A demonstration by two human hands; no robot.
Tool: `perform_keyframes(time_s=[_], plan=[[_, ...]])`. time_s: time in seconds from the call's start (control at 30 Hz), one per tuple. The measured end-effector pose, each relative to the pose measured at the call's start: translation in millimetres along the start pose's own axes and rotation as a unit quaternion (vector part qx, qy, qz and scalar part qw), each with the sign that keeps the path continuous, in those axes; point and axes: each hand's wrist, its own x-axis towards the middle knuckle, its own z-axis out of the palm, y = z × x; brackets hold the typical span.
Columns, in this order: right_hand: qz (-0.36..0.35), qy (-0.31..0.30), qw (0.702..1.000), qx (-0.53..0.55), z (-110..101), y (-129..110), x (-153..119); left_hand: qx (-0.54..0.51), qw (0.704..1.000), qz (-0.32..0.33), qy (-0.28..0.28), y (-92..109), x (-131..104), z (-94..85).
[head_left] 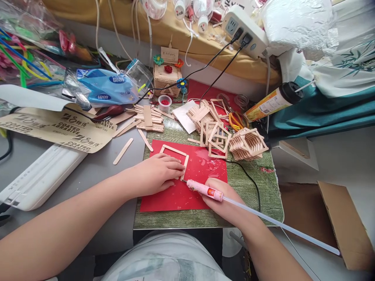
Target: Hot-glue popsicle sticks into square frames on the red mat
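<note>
A square of craft sticks [175,150] lies on a red sheet, its lower left part covered by my left hand [159,171]. The fingers of that hand lie stretched over the square and reach its right-hand stick, with the thumb apart below them. My right hand [218,189] is wrapped around a pink hot glue gun [205,190]. Its dark nozzle is at the lower end of the right-hand stick, close to my left fingertips; I cannot tell if it touches the wood. A long translucent glue stick [281,224] runs out of the gun's back end.
Stacked stick squares [247,144] and loose stick frames [215,136] stand beyond the red sheet [170,199]. Loose craft sticks [149,119] lie behind left, near sandpaper [64,130]. A drink cup [274,102] leans at right. A black cord [253,175] crosses the green board [266,195].
</note>
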Motion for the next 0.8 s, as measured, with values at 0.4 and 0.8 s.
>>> perform_keyframes(time_s=[0.4, 0.8], plan=[[0.022, 0.008, 1.000, 0.008, -3.2, -3.6, 3.1, -0.012, 1.000, -0.011, -0.005, -0.2, -1.0, 1.3], [-0.104, 0.034, 0.989, 0.095, -16.6, 25.4, 6.1, -0.021, 1.000, -0.005, 0.005, -0.8, 2.6, -4.3]])
